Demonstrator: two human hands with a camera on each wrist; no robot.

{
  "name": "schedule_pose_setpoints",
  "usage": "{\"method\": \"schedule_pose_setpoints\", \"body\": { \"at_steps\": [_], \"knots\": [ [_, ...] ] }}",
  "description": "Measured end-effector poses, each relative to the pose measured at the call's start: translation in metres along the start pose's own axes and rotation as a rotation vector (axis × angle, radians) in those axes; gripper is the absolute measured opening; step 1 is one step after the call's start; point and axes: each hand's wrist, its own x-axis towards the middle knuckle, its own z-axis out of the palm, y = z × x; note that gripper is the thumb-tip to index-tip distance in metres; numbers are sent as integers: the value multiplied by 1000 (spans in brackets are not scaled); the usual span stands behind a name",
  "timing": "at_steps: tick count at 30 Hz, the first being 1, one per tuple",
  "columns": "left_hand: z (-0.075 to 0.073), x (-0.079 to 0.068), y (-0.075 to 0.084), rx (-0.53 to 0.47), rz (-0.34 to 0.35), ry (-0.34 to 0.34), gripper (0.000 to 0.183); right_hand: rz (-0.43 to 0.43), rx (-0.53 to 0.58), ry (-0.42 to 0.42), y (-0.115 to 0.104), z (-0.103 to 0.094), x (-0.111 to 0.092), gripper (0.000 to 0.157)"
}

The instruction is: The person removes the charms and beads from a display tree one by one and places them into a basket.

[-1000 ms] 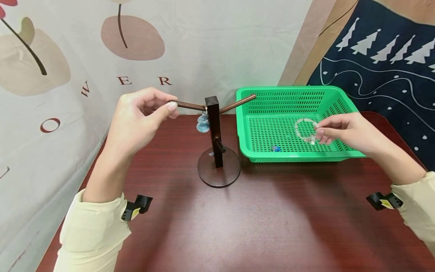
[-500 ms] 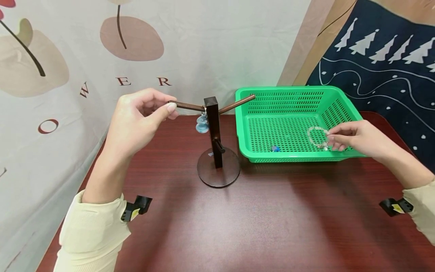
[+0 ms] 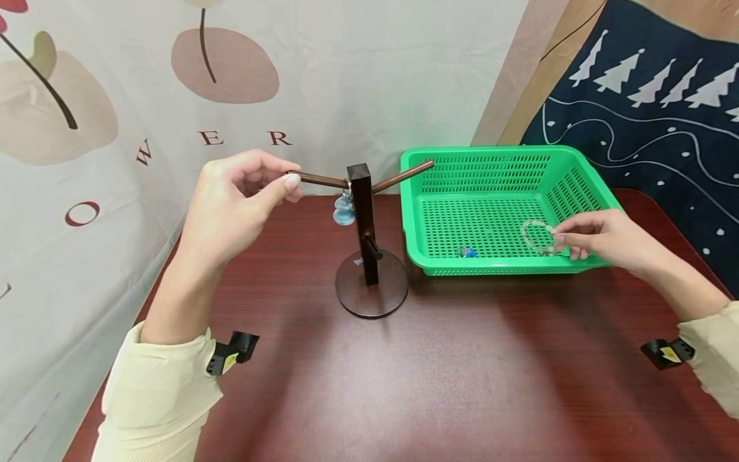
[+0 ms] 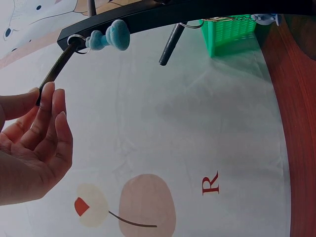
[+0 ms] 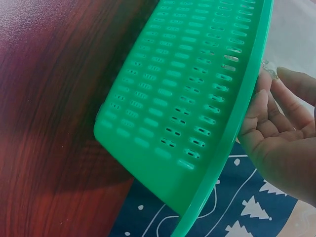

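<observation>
My left hand (image 3: 239, 192) pinches the tip of the upper left peg (image 3: 320, 180) of a dark wooden stand (image 3: 362, 224) between thumb and fingers. From that peg, close to the post, hangs a keyring with a light blue charm (image 3: 344, 212); in the left wrist view the charm (image 4: 117, 35) looks rounded and soft. My right hand (image 3: 606, 237) pinches the right side of a pale beaded bracelet (image 3: 524, 236) inside the green basket (image 3: 412, 212). In the right wrist view the basket wall hides most of the bracelet (image 5: 269, 69).
A small blue item (image 3: 468, 253) lies in the basket near its front wall. The stand's upper right peg (image 3: 407, 175) reaches to the basket's left rim. Its lower peg (image 4: 172, 45) carries another ring, with a chain. Printed cloth (image 3: 404, 77) hangs behind the table (image 3: 369, 385).
My right hand has moved right and lower into the basket with the bracelet, which now hangs nearer the basket floor. The left hand stays on the peg.
</observation>
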Motion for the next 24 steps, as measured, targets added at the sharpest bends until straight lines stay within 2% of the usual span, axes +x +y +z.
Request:
{"method": "schedule_pose_setpoints", "body": {
  "at_steps": [24],
  "knots": [
    [0, 0, 1, -4, -8, -5, 11, 2, -42, -35, -7, 0, 2, 11]
  ]
}}
